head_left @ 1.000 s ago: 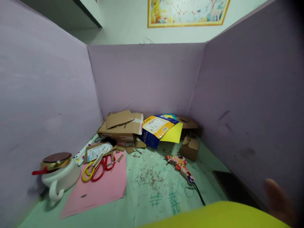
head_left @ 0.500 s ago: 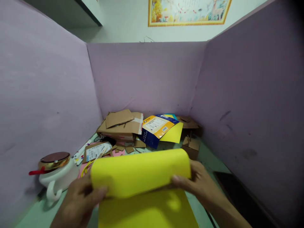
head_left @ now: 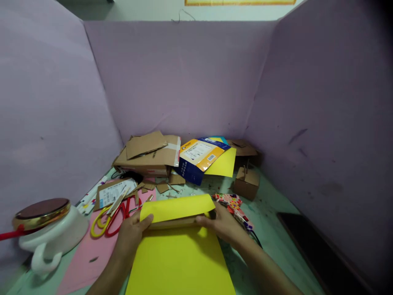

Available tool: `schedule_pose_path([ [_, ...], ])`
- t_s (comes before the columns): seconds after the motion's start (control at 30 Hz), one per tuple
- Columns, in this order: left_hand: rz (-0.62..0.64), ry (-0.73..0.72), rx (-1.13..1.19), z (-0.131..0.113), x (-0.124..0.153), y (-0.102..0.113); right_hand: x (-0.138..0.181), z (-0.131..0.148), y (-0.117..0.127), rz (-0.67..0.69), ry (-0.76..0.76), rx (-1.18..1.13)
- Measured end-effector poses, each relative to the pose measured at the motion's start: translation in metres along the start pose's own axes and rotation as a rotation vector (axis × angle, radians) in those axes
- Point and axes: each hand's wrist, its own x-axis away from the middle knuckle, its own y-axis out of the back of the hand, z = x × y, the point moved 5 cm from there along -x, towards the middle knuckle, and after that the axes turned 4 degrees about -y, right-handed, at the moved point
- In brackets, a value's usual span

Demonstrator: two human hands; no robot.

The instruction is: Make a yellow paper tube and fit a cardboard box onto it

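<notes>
A yellow sheet of paper lies in front of me, its far end curled back toward me over a strip of brown cardboard. At the left end of this fold, my left hand grips paper and cardboard with the thumb on top. My right hand pinches the right end in the same way; its fingers are partly hidden behind the paper. How far the cardboard reaches under the fold is hidden. Left of my left hand, scissors with red handles and scissors with yellow handles rest on pink paper.
A white mug with a gold-rimmed lid stands at the left. Cardboard boxes, a blue and orange envelope and a small brown box sit at the back. A floral-patterned item and a dark flat panel are on the right.
My hands and the folded end of the yellow sheet have moved farther away and lower onto the table. The cardboard under the fold shows more. The view has tilted down.
</notes>
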Motion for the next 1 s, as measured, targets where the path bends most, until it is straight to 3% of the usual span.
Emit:
schedule_pose_path([
  [0.2,0.015,-0.074,-0.202,-0.001,-0.005,0.008,0.008,0.008,0.011,-0.241,0.0,0.295],
  [0.33,0.054,-0.113,-0.369,-0.003,-0.008,0.01,0.008,0.006,0.014,-0.147,-0.048,0.158],
  [0.5,0.035,-0.123,-0.364,-0.005,-0.008,0.009,0.013,0.008,0.0,0.264,-0.073,-0.292],
  [0.63,0.045,-0.102,-0.349,-0.004,-0.008,0.008,0.013,0.003,-0.006,0.121,-0.198,-0.505],
  [0.73,0.037,-0.12,-0.348,-0.005,-0.008,0.009,0.011,0.001,-0.018,0.134,-0.196,-0.604],
  [0.87,0.045,-0.12,-0.303,-0.005,-0.007,0.009,0.007,-0.007,-0.026,0.187,-0.155,-0.621],
  [1.0,0.053,-0.131,-0.243,-0.007,-0.007,0.008,0.0,-0.016,-0.019,0.092,-0.127,-0.515],
])
